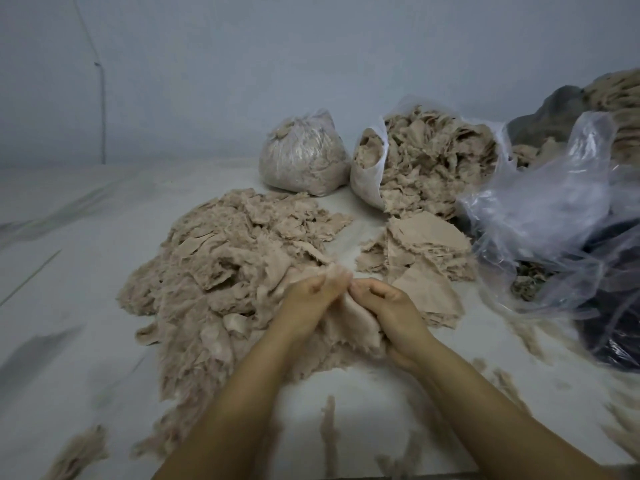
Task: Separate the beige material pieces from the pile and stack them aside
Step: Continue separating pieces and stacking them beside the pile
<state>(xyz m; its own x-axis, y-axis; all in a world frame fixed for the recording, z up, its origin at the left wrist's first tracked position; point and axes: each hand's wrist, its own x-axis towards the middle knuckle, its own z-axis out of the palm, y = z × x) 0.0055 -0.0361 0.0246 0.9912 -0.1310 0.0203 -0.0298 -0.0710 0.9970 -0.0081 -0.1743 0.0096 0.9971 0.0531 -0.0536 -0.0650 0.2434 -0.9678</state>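
Note:
A big loose pile of frayed beige material pieces (221, 271) spreads over the white surface to the left and centre. A flatter stack of beige pieces (422, 258) lies to the right of it. Both hands meet over the pile's near right edge. My left hand (308, 299) and my right hand (388, 306) both pinch one beige piece (349, 327), which hangs between and below them. The fingertips are blurred.
At the back stand a tied clear bag of beige scraps (304, 157) and an open white bag (367, 181) spilling more. Crumpled clear plastic bags (554, 216) and dark fabric (616, 341) crowd the right side. Loose fluff strands (329, 420) litter the near surface.

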